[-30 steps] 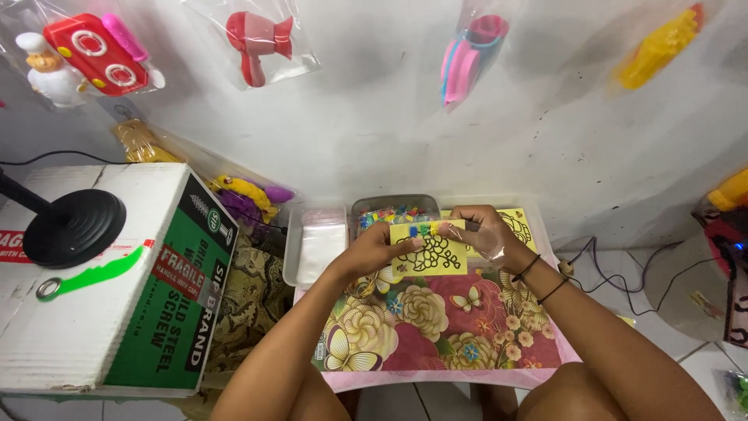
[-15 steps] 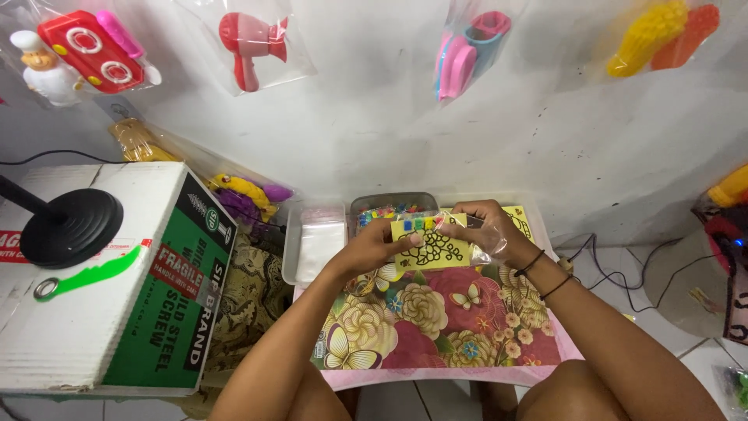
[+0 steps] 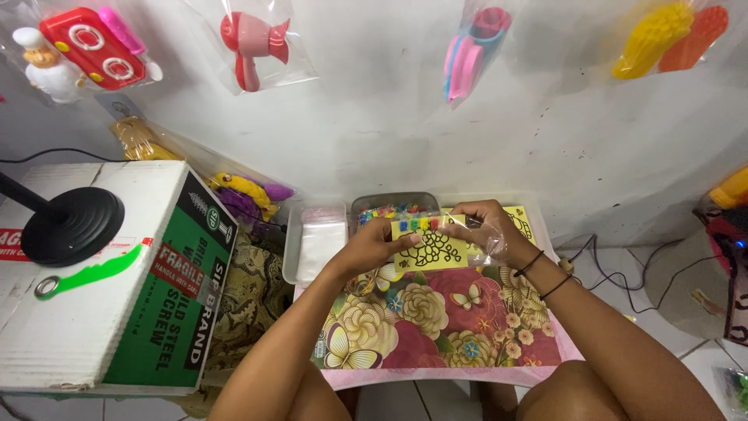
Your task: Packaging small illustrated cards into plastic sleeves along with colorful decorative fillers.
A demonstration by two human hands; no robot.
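Yellow card (image 3: 431,251) with black outline drawing, colour dots along top.

yellow card (image 3: 431,251) partly hidden by hands

Glossy clear plastic bag (image 3: 489,238), paper card (image 3: 428,251)

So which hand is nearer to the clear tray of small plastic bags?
Left. The left hand grips the yellow card's left edge, just right of the clear tray. The right hand holds the card's far side, farther away.
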